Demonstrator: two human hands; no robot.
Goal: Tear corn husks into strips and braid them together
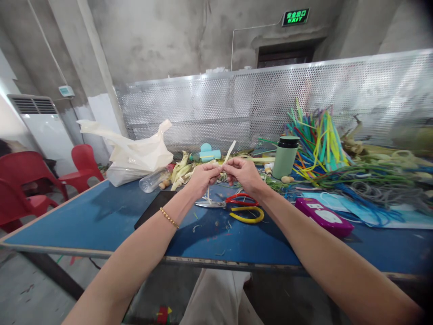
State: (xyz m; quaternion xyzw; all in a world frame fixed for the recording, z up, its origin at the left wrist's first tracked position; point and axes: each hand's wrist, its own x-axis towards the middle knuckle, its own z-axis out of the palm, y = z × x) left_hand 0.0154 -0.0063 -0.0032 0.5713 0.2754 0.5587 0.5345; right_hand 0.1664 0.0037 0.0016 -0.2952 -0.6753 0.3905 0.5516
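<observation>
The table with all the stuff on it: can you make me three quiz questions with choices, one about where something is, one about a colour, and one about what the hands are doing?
1. Where are the scissors?
A. On the blue table, below the hands
B. On a red chair
C. Inside the white bag

2. What colour is the bottle body?
A. Pale green
B. Orange
C. Black

3. What are the hands doing?
A. Resting flat
B. Both pinching one pale strip
C. Holding the scissors

Answers: 1 A, they lie on the tabletop. 2 A, green with a dark lid. 3 B, the left hand and right hand meet on the strip.
</observation>
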